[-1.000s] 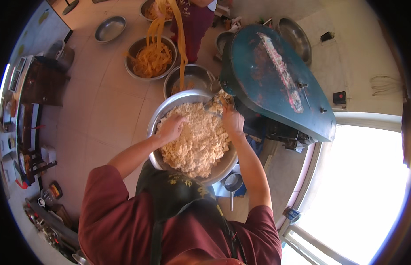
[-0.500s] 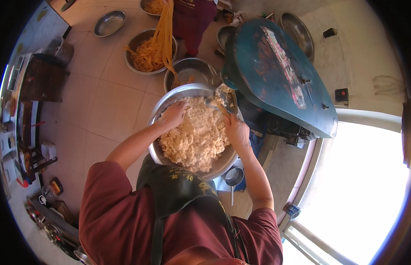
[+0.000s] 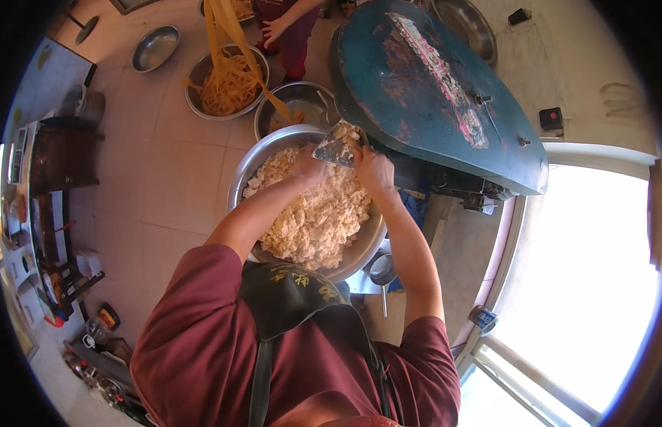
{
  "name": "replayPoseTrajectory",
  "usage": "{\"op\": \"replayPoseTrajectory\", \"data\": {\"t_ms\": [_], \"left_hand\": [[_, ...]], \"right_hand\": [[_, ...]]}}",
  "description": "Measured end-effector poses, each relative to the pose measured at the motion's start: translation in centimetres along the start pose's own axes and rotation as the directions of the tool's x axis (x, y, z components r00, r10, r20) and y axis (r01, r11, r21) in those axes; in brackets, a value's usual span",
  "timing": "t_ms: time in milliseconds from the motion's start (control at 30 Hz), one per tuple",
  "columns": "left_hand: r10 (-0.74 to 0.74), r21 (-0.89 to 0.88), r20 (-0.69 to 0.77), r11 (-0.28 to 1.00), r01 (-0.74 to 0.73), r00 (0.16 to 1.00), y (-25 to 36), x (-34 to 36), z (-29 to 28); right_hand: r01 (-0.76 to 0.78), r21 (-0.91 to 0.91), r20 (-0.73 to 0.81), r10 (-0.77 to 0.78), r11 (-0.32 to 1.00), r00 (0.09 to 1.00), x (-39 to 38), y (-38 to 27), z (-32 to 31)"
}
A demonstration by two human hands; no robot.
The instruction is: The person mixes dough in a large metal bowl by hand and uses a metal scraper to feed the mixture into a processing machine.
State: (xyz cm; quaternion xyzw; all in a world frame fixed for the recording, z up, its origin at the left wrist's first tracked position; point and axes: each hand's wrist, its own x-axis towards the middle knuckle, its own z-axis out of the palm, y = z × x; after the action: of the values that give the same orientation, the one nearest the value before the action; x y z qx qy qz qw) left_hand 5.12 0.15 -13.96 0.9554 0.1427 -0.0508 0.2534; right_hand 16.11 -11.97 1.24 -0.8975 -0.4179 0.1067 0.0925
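Note:
A large metal basin (image 3: 238,186) in front of me holds a heap of pale, crumbly dough (image 3: 313,220). My right hand (image 3: 374,171) grips a metal scraper (image 3: 334,151) by its handle at the basin's far right. The scraper's broad blade points left over the dough, and bits of dough stick about it. Just left of the blade is my left hand (image 3: 310,169), low against the dough. Its fingers are mostly hidden, so I cannot tell whether it touches the blade or holds dough.
A large green machine housing (image 3: 431,92) rises at the basin's far right. Beyond the basin stand a metal bowl (image 3: 261,117) and a bowl of wide yellow noodle strips (image 3: 228,85). A co-worker's hand (image 3: 275,30) is near hanging strips. A small saucepan (image 3: 381,270) sits close at right.
My left hand has moved right across the dough to the scraper blade. The scraper's blade has swung more into view. A co-worker's hand has come into view beyond.

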Motion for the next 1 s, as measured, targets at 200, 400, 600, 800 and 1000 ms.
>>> {"op": "replayPoseTrajectory", "data": {"t_ms": [200, 400, 600, 800, 1000], "left_hand": [[0.191, 0.088, 0.057, 0.977, -0.196, 0.98, 1.2, -2.4, -0.1], [0.263, -0.085, 0.119, 0.963, -0.255, 0.957, 5.9, 1.1, 3.1], [0.207, -0.284, 0.113, 0.944, -0.169, 0.972, 9.1, 2.3, 3.8], [0.102, -0.282, 0.06, 0.956, -0.081, 0.993, 7.5, 2.4, 5.6], [0.04, -0.441, 0.122, 0.897, 0.018, 0.992, 8.3, 2.9, 3.3]], "right_hand": [[0.019, 0.063, 0.042, -0.022, 0.998, 0.999, 0.1, 0.1, -0.9], [0.023, 0.028, -0.097, -0.02, 0.999, 0.995, 1.7, 0.8, 0.9], [-0.012, 0.031, -0.052, 0.014, 0.999, 0.999, 1.1, -0.1, 1.4], [-0.061, -0.008, -0.082, 0.06, 0.998, 0.995, 1.2, -0.6, 1.8], [0.058, -0.126, -0.259, -0.089, 0.99, 0.962, 3.4, 2.3, 3.8]]}}
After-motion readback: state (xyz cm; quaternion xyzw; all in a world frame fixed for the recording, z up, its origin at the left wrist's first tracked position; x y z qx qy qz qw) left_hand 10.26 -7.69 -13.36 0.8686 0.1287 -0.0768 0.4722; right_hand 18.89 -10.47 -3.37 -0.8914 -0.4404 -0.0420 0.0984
